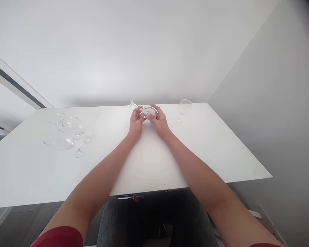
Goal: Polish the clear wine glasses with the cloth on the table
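Note:
A clear stemmed glass [145, 110] is held tilted between my two hands over the back middle of the white table, its foot pointing up and left. My left hand [136, 120] has its fingers wrapped round the glass where stem and bowl meet. Around the bowl's right side curls my right hand [159, 120], its thumb on the near side. The bowl looks whitish inside, perhaps from a thin cloth, but I cannot make out which.
Several clear stemmed glasses [76, 127] lie on their sides on the left part of the white table [149, 164]. Another glass [184, 107] stands upright at the back right. A wall rises behind the table and at its right.

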`<state>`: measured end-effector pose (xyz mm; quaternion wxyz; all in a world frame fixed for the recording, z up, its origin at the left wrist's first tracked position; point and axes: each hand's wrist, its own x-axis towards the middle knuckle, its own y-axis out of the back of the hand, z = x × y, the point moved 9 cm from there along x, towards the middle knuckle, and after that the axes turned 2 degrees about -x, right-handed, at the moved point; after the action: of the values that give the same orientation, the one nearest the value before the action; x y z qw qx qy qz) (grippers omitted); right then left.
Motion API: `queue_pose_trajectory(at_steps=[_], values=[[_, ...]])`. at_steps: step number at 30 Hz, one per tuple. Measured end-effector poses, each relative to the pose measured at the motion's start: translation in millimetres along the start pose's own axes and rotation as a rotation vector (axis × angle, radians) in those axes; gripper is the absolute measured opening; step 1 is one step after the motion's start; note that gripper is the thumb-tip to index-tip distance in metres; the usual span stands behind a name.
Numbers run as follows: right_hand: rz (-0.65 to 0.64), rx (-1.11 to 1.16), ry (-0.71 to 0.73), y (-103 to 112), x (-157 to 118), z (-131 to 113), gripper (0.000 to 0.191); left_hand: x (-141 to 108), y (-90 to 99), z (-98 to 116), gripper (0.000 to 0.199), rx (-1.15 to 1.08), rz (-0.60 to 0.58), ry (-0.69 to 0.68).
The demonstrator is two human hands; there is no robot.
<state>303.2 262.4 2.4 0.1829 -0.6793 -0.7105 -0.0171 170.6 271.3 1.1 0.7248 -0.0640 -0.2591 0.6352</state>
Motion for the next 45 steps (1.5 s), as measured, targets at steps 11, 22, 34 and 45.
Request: queue_pose_trajectory(at_steps=[11, 22, 34, 45], values=[[0.017, -0.026, 0.043, 4.1, -2.2, -1.9, 0.097, 0.4, 1.6, -0.1, 0.052, 0.020, 0.001, 0.012], [0.187, 0.127, 0.028, 28.2, 1.1, -7.9, 0.062, -4.7, -2.7, -33.1, 0.056, -0.125, -0.051, 0.422], [0.180, 0.059, 0.075, 26.7, -2.3, -13.9, 0.058, -22.4, -30.0, -30.0, 0.031, -0.234, -0.251, 0.675], [0.444, 0.330, 0.138, 49.8, -3.3, -0.3, 0.033, -25.9, -41.3, -9.2, 0.036, -0.263, -0.379, 0.540]])
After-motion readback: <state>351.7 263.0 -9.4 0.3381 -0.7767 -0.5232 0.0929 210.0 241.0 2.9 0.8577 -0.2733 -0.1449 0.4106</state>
